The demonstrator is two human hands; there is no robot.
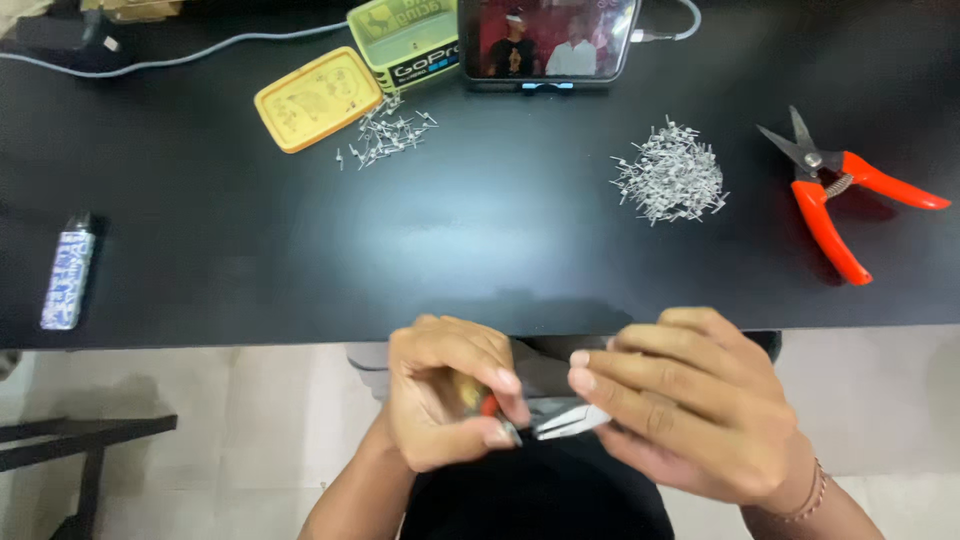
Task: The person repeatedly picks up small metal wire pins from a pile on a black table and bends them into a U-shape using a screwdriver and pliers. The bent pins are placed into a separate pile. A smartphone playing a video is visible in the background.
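**Hands closed on a small tool below the table edge**

Here a small metal tool [565,420] with a pale, shiny tip lies between both hands, just below the near edge of the black table [480,250]. Its long axis runs about left to right, a little tilted; which end is the front I cannot tell. The left hand [450,405] is curled tight around a small part with some red and yellow on it, the fingertips pressed together. The right hand [690,405] grips the tool from the other side, fingers [620,375] bent over it and hiding most of it.

On the table, beyond the hands, is a big heap of small metal pins [670,175]; right of the heap lie orange-handled snips [835,190]. Left of the heap lie a smaller scatter of pins [385,135], a yellow lid [318,98] and a green tin [405,40]. A phone [548,42] stands behind the heap.
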